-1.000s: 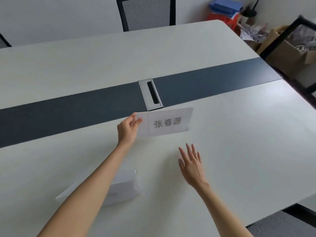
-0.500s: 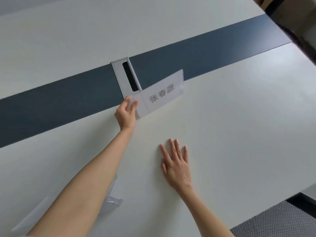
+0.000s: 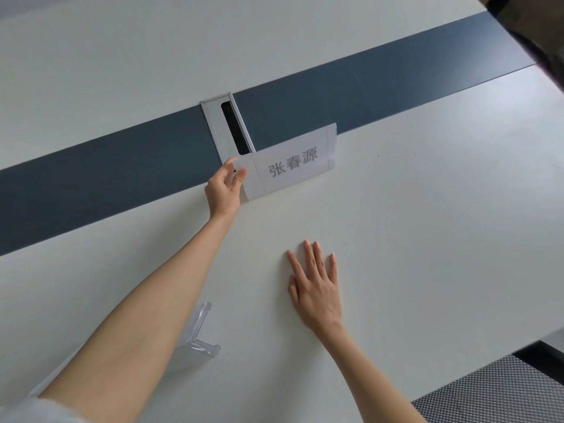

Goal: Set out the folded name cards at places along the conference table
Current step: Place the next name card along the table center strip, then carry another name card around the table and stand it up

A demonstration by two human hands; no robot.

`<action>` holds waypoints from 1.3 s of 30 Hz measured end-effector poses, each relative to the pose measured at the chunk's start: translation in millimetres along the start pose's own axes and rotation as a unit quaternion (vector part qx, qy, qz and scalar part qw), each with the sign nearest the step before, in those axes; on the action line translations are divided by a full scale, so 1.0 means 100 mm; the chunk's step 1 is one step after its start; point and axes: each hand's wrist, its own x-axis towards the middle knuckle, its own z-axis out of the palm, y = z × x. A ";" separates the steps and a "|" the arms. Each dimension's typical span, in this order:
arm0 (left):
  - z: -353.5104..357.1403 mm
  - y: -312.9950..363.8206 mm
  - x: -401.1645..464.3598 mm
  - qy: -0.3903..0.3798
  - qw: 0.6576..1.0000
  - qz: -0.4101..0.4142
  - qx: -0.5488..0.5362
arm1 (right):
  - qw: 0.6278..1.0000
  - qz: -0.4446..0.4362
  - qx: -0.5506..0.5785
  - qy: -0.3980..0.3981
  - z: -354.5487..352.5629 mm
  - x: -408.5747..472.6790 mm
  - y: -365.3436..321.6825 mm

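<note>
- Left hand (image 3: 222, 190) first: fingers (image 3: 241, 175) pinched on the left end of the name card (image 3: 293, 161), thumb behind, and there's a thin ring on one finger.
- The card, a clear holder with dark printed characters, sits at the far reach of the arm, just at the near edge of the dark centre strip (image 3: 396, 83), its lower edge at or barely above the table (image 3: 427, 224) — can't tell which.
- Its top left corner overlaps the metal cable hatch (image 3: 218, 129) with the dark slot in it.
- Right hand (image 3: 317, 288): flat on the table, fingers spread and straight, holding nothing, well apart from the card.
- Nearer in, beside the left forearm, more clear card holders (image 3: 198, 334) wait, partly hidden by the arm.
- My read: this card is being set down, with others to go.
- Risk one: the grip is on one end only, so letting go before the base sits flat could tip or swing the card.
- Risk two: a base resting half on the hatch frame could leave it rocking or crooked.
- Risk three: pulling the long left arm back could sweep the waiting holders off their spot.
- Bottom right, a mesh chair seat (image 3: 488, 392) sits under the table edge.
</note>
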 end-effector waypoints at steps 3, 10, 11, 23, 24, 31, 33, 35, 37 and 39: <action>-0.01 0.01 0.00 -0.009 1.000 -0.006 0.006 | 1.000 0.000 -0.003 -0.002 -0.01 0.00 0.00; -0.06 0.08 -0.04 -0.013 0.998 -0.002 0.057 | 0.999 0.012 -0.018 -0.025 -0.07 0.00 -0.02; -0.09 0.09 -0.06 -0.010 0.998 0.008 0.063 | 0.999 0.015 -0.020 -0.028 -0.08 0.01 -0.02; -1.71 0.24 -1.49 0.018 0.990 0.070 0.122 | 0.992 -0.001 0.016 -0.127 -0.33 0.00 -0.42; -1.90 0.17 -1.67 0.052 0.986 0.076 0.136 | 0.988 -0.024 0.069 -0.139 -0.38 -0.03 -0.55; -2.76 -0.71 -2.38 0.234 0.947 -0.095 0.199 | 0.868 0.030 0.430 -0.249 -0.55 -0.50 -1.21; -2.84 -0.84 -2.45 0.221 0.947 -0.171 0.159 | 0.841 0.039 0.470 -0.265 -0.55 -0.59 -1.29; -2.88 -0.87 -2.47 0.176 0.960 -0.207 0.070 | 0.826 0.036 0.498 -0.263 -0.54 -0.62 -1.38; -2.90 -0.89 -2.47 0.143 0.970 -0.195 -0.015 | 0.822 0.030 0.510 -0.252 -0.55 -0.66 -1.47; -2.91 -0.92 -2.47 0.117 0.981 -0.155 -0.014 | 0.837 0.014 0.502 -0.216 -0.56 -0.70 -1.56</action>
